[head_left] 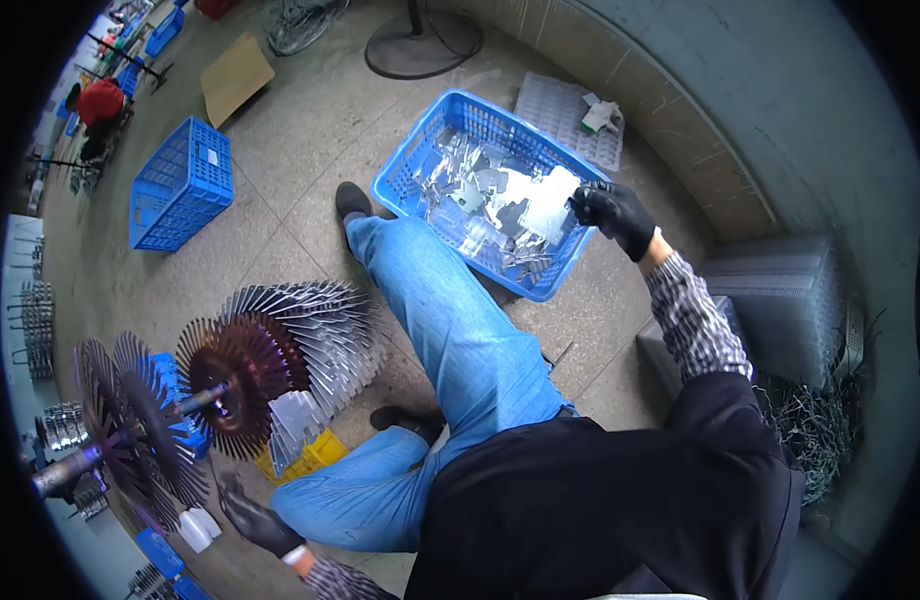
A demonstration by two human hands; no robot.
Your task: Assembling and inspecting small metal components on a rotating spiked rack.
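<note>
My right hand [617, 216], in a black glove, is closed with a pinch on the edge of a bright flat metal plate [550, 204]. It is at the right side of a blue plastic basket [450, 103] holding many loose, shiny cut metal pieces [468, 195]. Low on the left, my left hand [252, 517], also gloved in black, has its fingers stretched out and nothing visible in them. Close above it stands a metal shaft [199, 400] carrying dark slotted discs [160, 425], reddish-brown ones and a long row of silver finned plates [325, 330].
An upturned-looking blue crate [183, 185] stands left on the concrete floor. Stacked clear trays [775, 300] and a heap of tangled wire [825, 440] lie right, beside the wall. A yellow crate [320, 452] sits under the discs. A round stand base [423, 48] is far ahead.
</note>
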